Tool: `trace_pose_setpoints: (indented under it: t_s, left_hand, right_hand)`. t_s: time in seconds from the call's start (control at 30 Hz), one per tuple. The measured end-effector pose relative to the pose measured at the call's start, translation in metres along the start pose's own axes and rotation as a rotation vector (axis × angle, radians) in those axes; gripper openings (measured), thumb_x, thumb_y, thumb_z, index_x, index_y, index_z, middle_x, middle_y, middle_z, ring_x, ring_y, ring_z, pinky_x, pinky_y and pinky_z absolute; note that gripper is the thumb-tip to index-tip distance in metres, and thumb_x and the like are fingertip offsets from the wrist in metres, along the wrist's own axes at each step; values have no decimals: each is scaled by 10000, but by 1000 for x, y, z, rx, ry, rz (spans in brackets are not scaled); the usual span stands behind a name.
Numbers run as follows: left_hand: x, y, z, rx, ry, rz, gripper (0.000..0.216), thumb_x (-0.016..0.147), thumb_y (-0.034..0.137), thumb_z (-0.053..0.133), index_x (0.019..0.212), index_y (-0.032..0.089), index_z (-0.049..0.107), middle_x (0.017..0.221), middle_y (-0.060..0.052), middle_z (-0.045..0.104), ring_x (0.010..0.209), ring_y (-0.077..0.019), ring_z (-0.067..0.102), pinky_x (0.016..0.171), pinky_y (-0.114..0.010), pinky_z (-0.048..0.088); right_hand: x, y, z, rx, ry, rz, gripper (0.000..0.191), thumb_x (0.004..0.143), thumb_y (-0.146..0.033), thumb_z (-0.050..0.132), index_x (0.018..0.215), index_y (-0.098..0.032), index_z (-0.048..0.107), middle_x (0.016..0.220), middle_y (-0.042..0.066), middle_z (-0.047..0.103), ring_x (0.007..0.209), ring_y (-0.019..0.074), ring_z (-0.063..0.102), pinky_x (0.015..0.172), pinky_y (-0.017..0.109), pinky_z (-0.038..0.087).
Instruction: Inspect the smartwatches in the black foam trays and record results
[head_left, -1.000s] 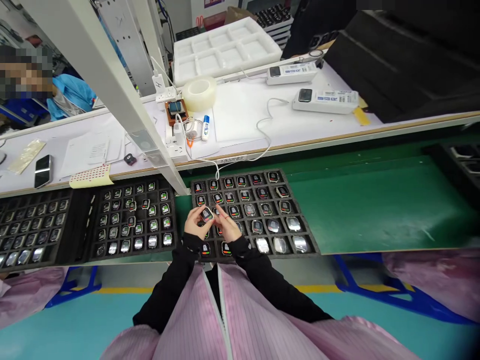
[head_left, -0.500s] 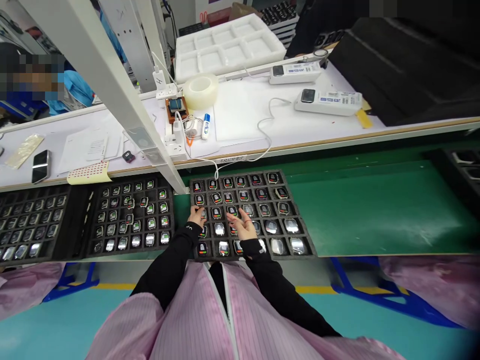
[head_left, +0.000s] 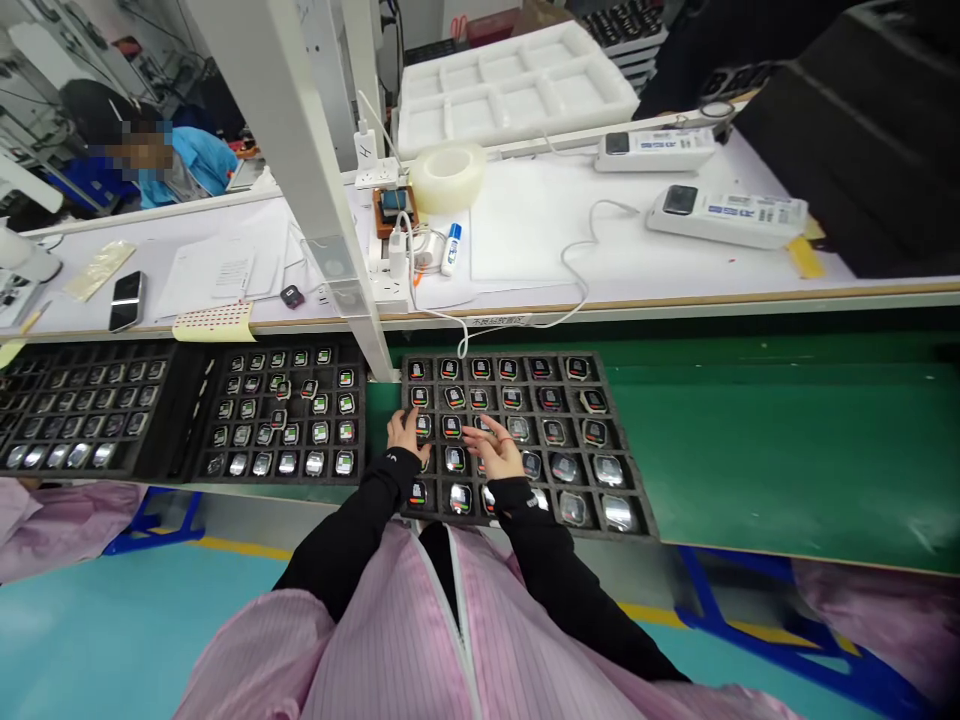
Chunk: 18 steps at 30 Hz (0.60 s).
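A dark foam tray (head_left: 576, 412) of square watch faces lies in front of me, several of them lit with coloured screens. At its left edge my left hand (head_left: 405, 436) rests with fingers and thumb apart, beside a lit watch (head_left: 423, 427); no watch is visibly lifted. My right hand (head_left: 498, 452) hovers over the middle columns, fingers stretched to the left and slightly spread, nothing seen in them. It partly covers watches beneath it. Near its fingertips another lit watch (head_left: 452, 427) sits in its compartment.
Left of my tray stands a second watch tray (head_left: 291, 470), with some watches lying across its dividers. A white post (head_left: 330, 235) rises behind. The shelf holds a tape roll (head_left: 448, 178), a glue stick (head_left: 451, 250) and a white cable (head_left: 581, 285). A person in blue (head_left: 196, 160) is beyond.
The view has shifted, so the scene sits further right. My left hand's fingers have spread beside the left column, uncovering a lit watch. My right hand stays over the middle columns.
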<state>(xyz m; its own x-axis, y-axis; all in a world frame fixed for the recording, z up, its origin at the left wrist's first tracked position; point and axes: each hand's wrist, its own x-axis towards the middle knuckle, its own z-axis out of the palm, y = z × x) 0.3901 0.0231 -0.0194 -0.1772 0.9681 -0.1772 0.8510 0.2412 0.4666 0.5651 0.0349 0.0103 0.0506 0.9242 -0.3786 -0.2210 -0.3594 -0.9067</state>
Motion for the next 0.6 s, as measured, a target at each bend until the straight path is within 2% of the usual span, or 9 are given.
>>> trace_pose_setpoints:
  t_s: [0.07,0.17,0.3,0.47,0.53,0.6]
  left_hand:
    - [-19,-14,-6,-63,147,12,742,685,239,644,1377,192,381,1302,-128,352,1181,-264,401,1047,-396,351]
    - [-51,-52,-22,-93,371,-26,591,742,209,551,1319,149,442,1243,-139,406,1201,-251,409,1060,-403,338]
    - [-91,-122,-52,-61,574,-258,544,743,205,537,1279,131,478,1204,-151,432,1164,-255,446,1010,-399,392]
    - [-131,-202,-83,-46,725,-525,524,751,215,533,1262,111,489,1140,-155,439,1072,-244,486,923,-373,447]
    - [-143,-227,-92,-53,732,-672,518,783,225,511,1283,100,455,1143,-164,427,1030,-234,500,883,-357,460]
    - [-152,-248,-99,-22,696,-778,522,816,229,481,1308,71,399,1165,-193,403,1032,-253,494,869,-382,453]
  right_hand:
    - [0,0,3,-11,-20,-3,611,624,-447,687,1135,-173,491,935,98,689,790,207,656,701,353,530]
    - [-3,5,11,-40,-53,-12,596,640,-489,680,1114,-166,516,899,97,692,760,208,658,704,372,537]
    - [-12,13,31,-109,-152,8,571,625,-584,676,1001,-165,581,834,99,694,735,212,658,741,407,543]
    - [-30,6,80,-188,-323,-2,626,597,-702,664,924,-170,620,798,105,693,734,226,664,785,433,547]
    - [-39,-13,107,-215,-425,-50,618,640,-709,644,931,-164,630,810,110,692,749,226,666,780,418,552]
    - [-54,-46,136,-249,-541,-176,532,741,-653,610,941,-161,643,839,107,691,800,221,664,795,394,549]
